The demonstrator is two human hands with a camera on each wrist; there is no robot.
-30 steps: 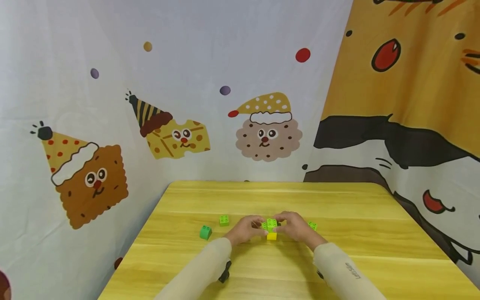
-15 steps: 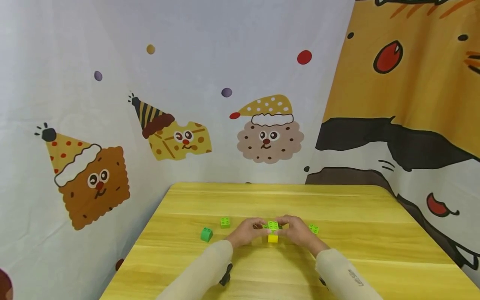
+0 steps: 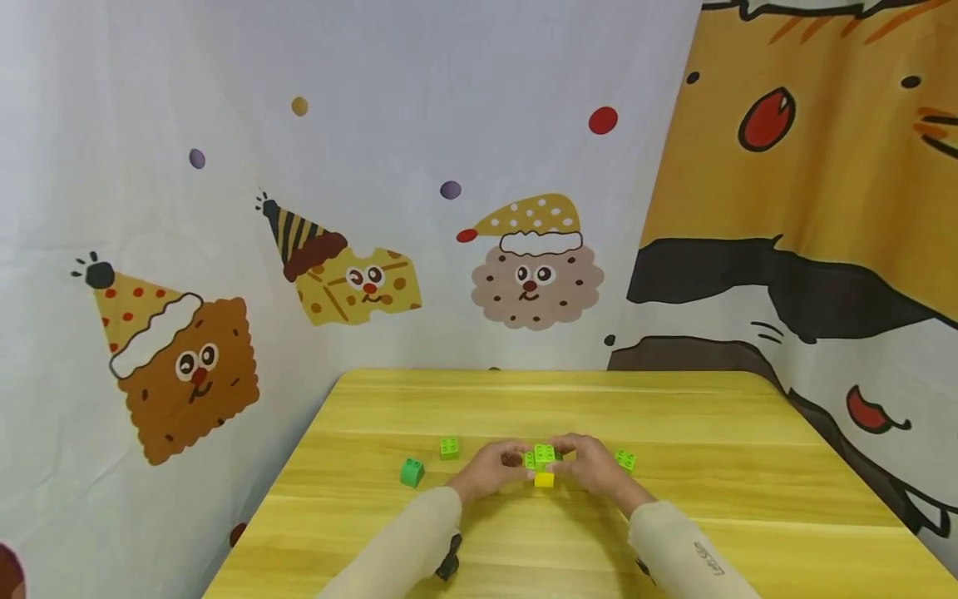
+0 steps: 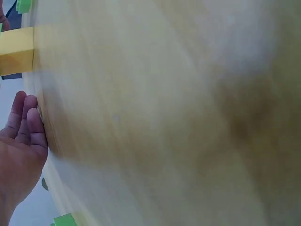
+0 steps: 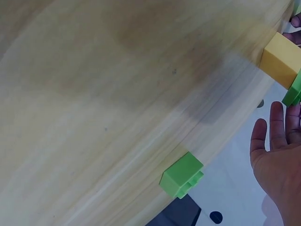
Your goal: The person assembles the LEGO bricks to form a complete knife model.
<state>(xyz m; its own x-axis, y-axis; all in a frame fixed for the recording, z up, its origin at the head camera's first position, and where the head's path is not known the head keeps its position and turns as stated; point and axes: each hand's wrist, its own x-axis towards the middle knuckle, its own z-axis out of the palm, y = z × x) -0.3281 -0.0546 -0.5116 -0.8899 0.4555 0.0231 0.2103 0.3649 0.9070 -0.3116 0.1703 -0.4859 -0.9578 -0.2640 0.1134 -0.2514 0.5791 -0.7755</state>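
Brick stack (image 3: 544,454) sits directly between the two hands, over the middle of the table (image 3: 539,549): left hand (image 3: 490,471) on its left, right hand (image 3: 595,472) on its right, neither clearly nearer. Long axis looks upright, yellow brick (image 3: 544,480) underneath, light-green on top, studs up; another light-green brick (image 3: 530,460) shows low on the left side, joined or not, can't tell. Each hand pinches from its own side, thumb at near face, forefinger toward far side, gap narrow; exact fingertip contact hidden. Wrist views show the other fingers loosely extended. Whether the base touches the wood, can't tell. Loose pieces: dark-green curved brick (image 3: 412,472) and light-green square brick (image 3: 449,449) left of the left hand, stray light-green brick (image 3: 624,460) just beyond the right wrist.
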